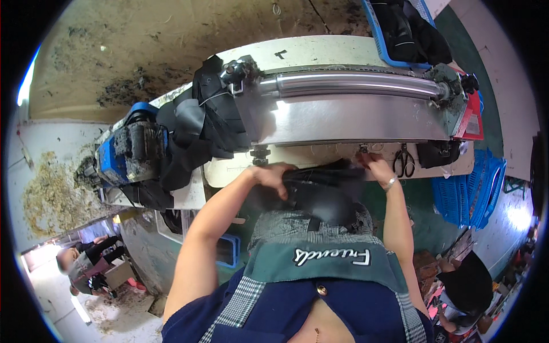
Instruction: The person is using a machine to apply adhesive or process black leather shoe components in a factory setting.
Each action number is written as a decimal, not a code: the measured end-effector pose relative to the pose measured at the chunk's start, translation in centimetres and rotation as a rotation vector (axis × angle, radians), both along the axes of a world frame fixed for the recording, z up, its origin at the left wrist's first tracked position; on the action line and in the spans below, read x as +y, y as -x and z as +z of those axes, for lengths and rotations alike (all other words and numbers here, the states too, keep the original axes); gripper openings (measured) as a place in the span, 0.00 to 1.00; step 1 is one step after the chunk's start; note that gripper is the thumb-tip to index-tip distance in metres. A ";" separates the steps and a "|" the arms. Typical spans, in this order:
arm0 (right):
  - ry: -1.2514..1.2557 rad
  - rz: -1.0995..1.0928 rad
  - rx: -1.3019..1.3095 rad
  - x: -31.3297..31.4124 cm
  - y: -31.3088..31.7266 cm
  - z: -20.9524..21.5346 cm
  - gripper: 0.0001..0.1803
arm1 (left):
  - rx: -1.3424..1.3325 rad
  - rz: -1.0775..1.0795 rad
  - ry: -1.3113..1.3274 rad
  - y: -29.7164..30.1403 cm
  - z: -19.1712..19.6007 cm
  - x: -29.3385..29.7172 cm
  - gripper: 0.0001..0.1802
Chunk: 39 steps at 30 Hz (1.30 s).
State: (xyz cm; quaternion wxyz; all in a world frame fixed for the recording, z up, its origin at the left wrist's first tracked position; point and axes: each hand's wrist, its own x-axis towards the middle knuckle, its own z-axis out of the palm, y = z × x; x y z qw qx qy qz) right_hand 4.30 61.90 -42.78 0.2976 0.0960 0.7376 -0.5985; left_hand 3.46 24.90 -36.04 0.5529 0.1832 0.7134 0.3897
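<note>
A bundle of soft black sheet pieces (329, 194) lies across my lap at the table's front edge, its layers fanned along the far side. At its left end my left hand (274, 177) grips it, thumb on the near side and fingers over the top. My right hand (378, 168) is closed at the bundle's right end, fingers curled and partly hidden, just below a small adjusting knob. Right beyond both hands stands a machine with a steel roller (354, 86) and a sloping metal plate (354, 117).
Black-handled scissors (405, 162) lie right of my right hand, beside a black pouch-like item (439, 153). Black pieces (200, 126) pile up left, by a dirty blue motor (131, 151). Blue baskets (469, 191) stand at right; another crate (394, 57) sits behind. Other people are at both lower sides.
</note>
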 end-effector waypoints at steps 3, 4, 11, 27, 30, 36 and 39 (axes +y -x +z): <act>-0.145 0.387 0.205 -3.0 -0.1 5.5 0.30 | 0.132 -0.030 0.069 0.7 -3.3 -0.2 0.52; -0.343 0.553 0.261 -5.4 -0.2 7.6 0.32 | 0.135 -0.018 0.070 0.5 -3.4 -0.3 0.52; -0.670 0.786 0.564 -14.0 -3.6 6.7 0.41 | 0.763 0.479 0.211 -4.6 1.5 -2.1 0.57; -0.275 0.970 0.439 -17.4 -2.7 7.9 0.24 | -0.283 1.433 -0.184 -1.6 3.7 -0.9 0.04; -0.183 0.882 0.459 -16.3 -2.5 9.5 0.22 | -0.264 1.455 -0.153 -1.6 4.0 -0.7 0.06; -0.207 0.879 0.546 -14.1 -3.1 11.2 0.18 | -0.244 1.392 -0.133 -1.7 4.0 -1.0 0.07; -0.179 0.731 0.614 -12.9 -3.9 12.6 0.18 | -0.123 1.046 0.078 -1.3 5.7 -2.5 0.17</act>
